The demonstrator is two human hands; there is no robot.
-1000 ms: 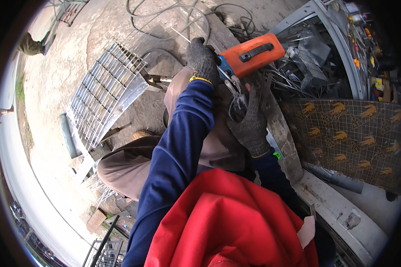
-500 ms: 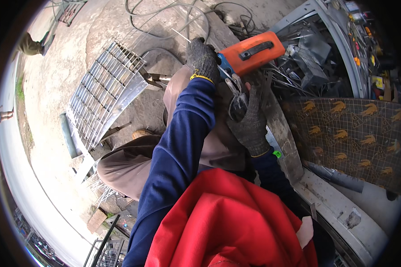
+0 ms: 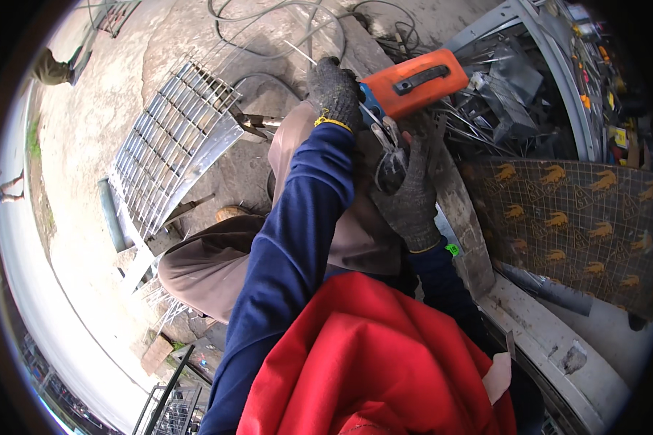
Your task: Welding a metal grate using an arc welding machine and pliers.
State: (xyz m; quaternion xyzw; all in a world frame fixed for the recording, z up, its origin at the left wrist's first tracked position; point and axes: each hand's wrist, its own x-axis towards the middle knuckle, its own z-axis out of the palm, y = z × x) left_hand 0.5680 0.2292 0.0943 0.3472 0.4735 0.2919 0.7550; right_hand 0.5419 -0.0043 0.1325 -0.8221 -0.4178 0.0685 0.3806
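The thin rod [image 3: 300,54] is in the left hand [image 3: 334,93], which appears clenched around it, one end sticking out past the knuckles and the other running toward the right hand [image 3: 408,199]. To the right of the right hand stands a brown board [image 3: 559,235] printed with orange animal figures, crossing lines and small lettering. A metal grid [image 3: 178,119] sits left of the left hand, well apart and untouched. An orange machine [image 3: 411,101] is just right of the left hand, with no legible writing. The right hand grasps a clamp [image 3: 394,155]; the rod already reaches its tips, but whether it is gripped there or remains loose I cannot tell. A green tag [image 3: 453,250] at the right hand's wrist bears tiny dark marks.
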